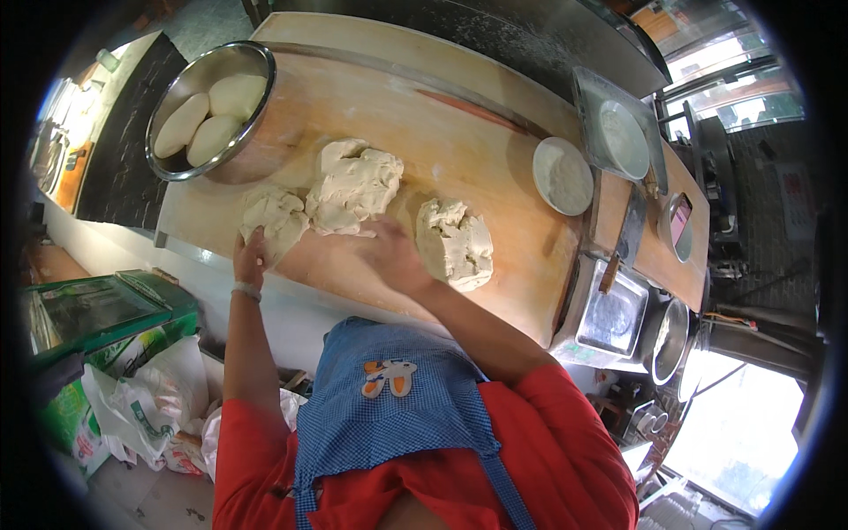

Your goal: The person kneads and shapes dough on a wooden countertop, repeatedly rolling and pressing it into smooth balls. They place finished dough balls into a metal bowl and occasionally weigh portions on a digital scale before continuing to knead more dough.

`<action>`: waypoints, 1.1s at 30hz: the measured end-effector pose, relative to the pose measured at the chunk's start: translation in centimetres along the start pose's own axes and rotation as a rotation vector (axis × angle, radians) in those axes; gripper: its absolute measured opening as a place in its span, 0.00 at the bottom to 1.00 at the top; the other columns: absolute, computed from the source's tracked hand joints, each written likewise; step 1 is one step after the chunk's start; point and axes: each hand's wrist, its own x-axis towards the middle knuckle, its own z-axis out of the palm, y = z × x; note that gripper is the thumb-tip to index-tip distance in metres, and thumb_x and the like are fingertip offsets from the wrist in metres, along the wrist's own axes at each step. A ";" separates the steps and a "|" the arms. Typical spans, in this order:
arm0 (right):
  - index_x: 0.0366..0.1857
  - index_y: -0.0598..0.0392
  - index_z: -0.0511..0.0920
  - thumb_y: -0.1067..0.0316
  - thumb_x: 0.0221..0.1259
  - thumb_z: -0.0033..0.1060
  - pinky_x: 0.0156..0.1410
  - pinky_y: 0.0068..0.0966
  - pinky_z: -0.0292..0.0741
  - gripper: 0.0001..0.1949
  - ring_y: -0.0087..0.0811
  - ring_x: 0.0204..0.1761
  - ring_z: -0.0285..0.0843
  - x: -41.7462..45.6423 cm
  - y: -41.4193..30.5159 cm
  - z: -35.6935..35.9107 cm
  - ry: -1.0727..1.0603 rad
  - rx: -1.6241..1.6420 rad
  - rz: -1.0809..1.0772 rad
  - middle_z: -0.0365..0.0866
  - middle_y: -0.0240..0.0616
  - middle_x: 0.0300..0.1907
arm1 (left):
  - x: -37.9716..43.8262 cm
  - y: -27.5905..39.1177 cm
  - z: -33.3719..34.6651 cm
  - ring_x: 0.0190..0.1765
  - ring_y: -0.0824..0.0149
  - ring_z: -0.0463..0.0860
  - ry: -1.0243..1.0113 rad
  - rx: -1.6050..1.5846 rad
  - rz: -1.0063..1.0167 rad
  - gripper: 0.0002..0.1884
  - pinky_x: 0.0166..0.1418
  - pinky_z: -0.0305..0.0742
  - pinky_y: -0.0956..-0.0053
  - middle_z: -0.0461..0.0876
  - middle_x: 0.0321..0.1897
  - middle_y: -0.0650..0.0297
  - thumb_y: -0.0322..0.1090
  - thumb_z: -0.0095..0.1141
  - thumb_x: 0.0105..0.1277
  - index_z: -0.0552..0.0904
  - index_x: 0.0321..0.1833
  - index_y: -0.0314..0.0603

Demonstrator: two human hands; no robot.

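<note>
My left hand (251,254) touches the near edge of a rough lump of dough (275,215) at the left; how its fingers close on the dough is partly hidden. My right hand (391,248) is blurred, just in front of a larger dough mass (358,185); whether it touches or holds any dough is unclear. Another rough dough block (457,245) lies to its right, apart from the other two. All three rest on a floured wooden board (411,132). A steel bowl (262,99) with three smooth dough balls stands at the back left.
A bowl of flour (563,177) stands at the board's right. Beyond it are a second bowl of white powder (623,140), a cleaver (631,228), a phone (680,217) on a bowl and a metal container (613,311). Plastic bags (159,404) lie low at the left.
</note>
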 end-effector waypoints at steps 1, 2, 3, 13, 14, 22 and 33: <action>0.66 0.51 0.76 0.63 0.63 0.72 0.75 0.41 0.71 0.26 0.51 0.73 0.69 0.0 1.5 -1.2 0.014 -0.079 0.038 0.71 0.55 0.69 | 0.1 0.0 -0.2 0.44 0.75 0.80 -0.005 -0.007 -0.035 0.30 0.35 0.74 0.81 0.84 0.54 0.68 0.37 0.65 0.71 0.71 0.74 0.40; 0.64 0.51 0.77 0.65 0.62 0.72 0.75 0.42 0.70 0.25 0.52 0.72 0.69 -0.2 3.5 -2.2 0.129 -0.101 0.053 0.72 0.54 0.68 | -0.3 0.1 0.4 0.48 0.73 0.79 -0.045 0.010 0.023 0.33 0.36 0.74 0.80 0.82 0.55 0.68 0.39 0.66 0.70 0.70 0.75 0.40; 0.61 0.51 0.79 0.67 0.61 0.72 0.76 0.42 0.69 0.23 0.53 0.71 0.70 -0.5 5.7 -3.3 0.243 -0.123 0.068 0.73 0.54 0.68 | -0.2 -0.2 0.7 0.51 0.70 0.79 -0.036 0.016 0.053 0.33 0.41 0.76 0.77 0.82 0.56 0.66 0.40 0.66 0.70 0.70 0.75 0.39; 0.64 0.56 0.77 0.55 0.70 0.62 0.71 0.45 0.73 0.23 0.57 0.67 0.73 -4.6 17.5 -10.0 0.488 -0.304 0.636 0.78 0.60 0.61 | -6.2 -3.7 18.6 0.71 0.42 0.70 -0.512 0.373 0.820 0.34 0.78 0.62 0.50 0.70 0.69 0.41 0.37 0.63 0.68 0.68 0.74 0.32; 0.69 0.56 0.73 0.48 0.73 0.55 0.72 0.47 0.72 0.28 0.58 0.67 0.72 -4.7 18.8 -8.9 0.479 -0.207 0.525 0.76 0.63 0.63 | -6.6 -5.4 21.6 0.71 0.40 0.70 -0.495 0.454 0.761 0.35 0.78 0.62 0.51 0.69 0.69 0.38 0.40 0.63 0.69 0.66 0.75 0.32; 0.75 0.60 0.65 0.47 0.76 0.46 0.83 0.45 0.55 0.32 0.51 0.79 0.56 -2.9 15.7 -4.7 0.420 -0.602 0.550 0.63 0.52 0.77 | -8.0 -12.4 34.0 0.71 0.25 0.63 -0.261 0.782 0.648 0.39 0.76 0.54 0.34 0.62 0.71 0.25 0.53 0.57 0.71 0.63 0.80 0.42; 0.60 0.59 0.74 0.51 0.73 0.52 0.67 0.44 0.70 0.23 0.49 0.60 0.75 2.0 16.5 -7.9 0.459 -0.425 0.568 0.80 0.49 0.55 | -2.4 -10.4 37.3 0.55 0.38 0.77 -0.357 0.797 0.766 0.27 0.59 0.72 0.47 0.78 0.52 0.42 0.47 0.55 0.71 0.76 0.67 0.38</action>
